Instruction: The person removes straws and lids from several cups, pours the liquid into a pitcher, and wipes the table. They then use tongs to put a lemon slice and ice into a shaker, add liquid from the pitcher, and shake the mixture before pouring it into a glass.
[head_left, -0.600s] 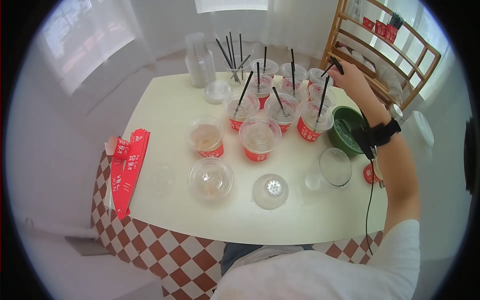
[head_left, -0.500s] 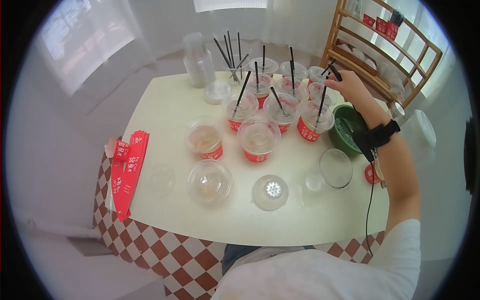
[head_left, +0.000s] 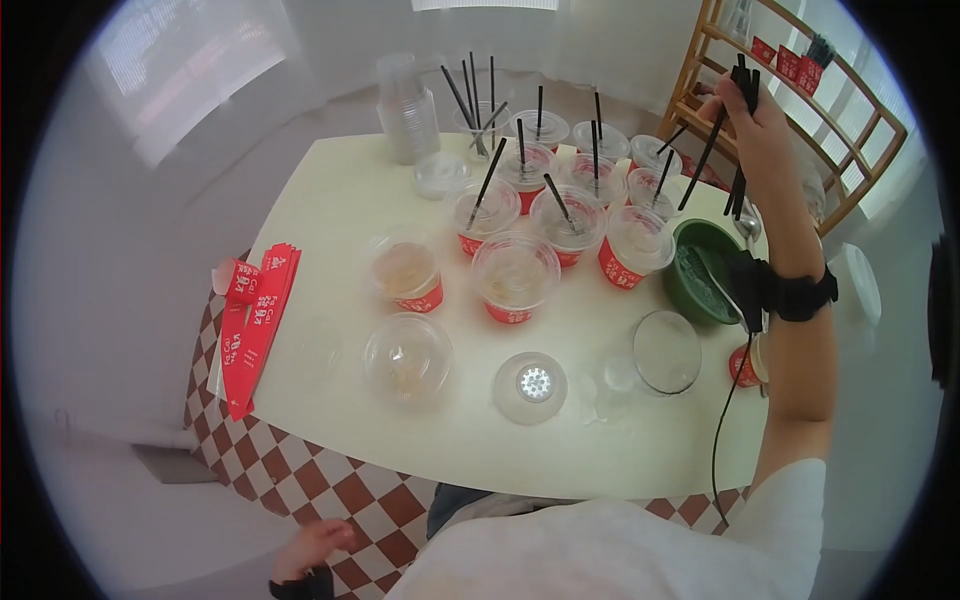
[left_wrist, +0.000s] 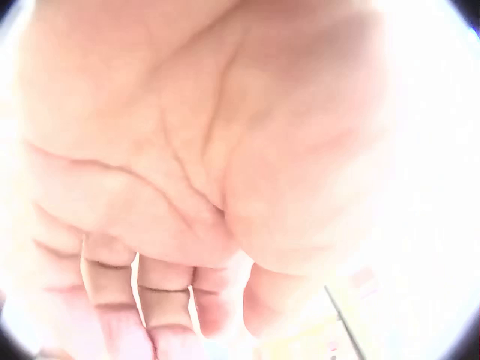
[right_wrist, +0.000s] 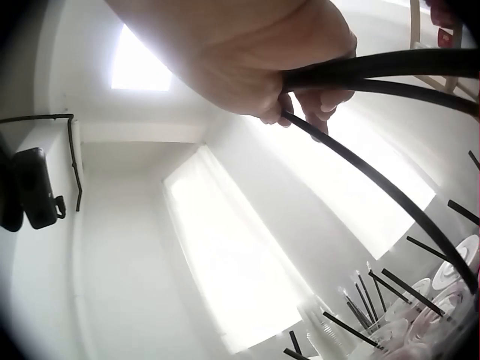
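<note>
Up at the far right, my right hand [head_left: 762, 125] grips several black straws [head_left: 712, 155], which hang down toward the back right of the table. The right wrist view shows the fingers [right_wrist: 321, 101] curled around them. Red-banded clear cups [head_left: 622, 268] with clear lids stand grouped below and left of that hand. Black straws stick out of many of them; the front right cup has none. My left hand [head_left: 318, 545] hangs beyond the table's front left edge, holding nothing; in the left wrist view its palm [left_wrist: 202, 150] shows with fingers loosely bent.
A green bowl [head_left: 700, 285] sits at the right. Stacked clear cups [head_left: 405, 115] and a container of straws [head_left: 480, 118] stand at the back. Red sleeves [head_left: 262, 325] lie at the left, a clear dome lid [head_left: 530, 388] in front. A wooden rack [head_left: 850, 150] is behind right.
My right hand has risen from the back right cups with the straws. The straw over the front right cup is gone from there. My left hand has come into view at the bottom left.
</note>
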